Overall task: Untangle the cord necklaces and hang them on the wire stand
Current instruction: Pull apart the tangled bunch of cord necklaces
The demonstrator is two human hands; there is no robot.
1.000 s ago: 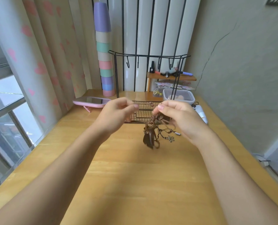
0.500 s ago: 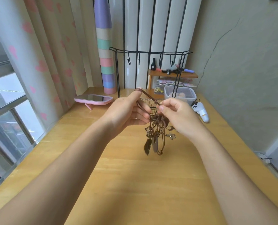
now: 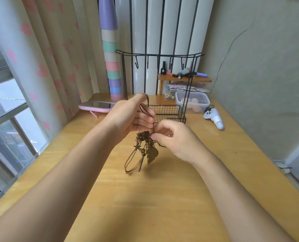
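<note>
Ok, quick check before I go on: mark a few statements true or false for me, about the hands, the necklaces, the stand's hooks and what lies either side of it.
1. The left hand and the right hand both hold the tangled cord necklaces. True.
2. One necklace hangs on the wire stand. False: its hooks are all bare.
3. The pink mirror lies right of the stand. False: it lies left; the white controller is on the right.
4. A leaf pendant dangles from the tangle. True.
</note>
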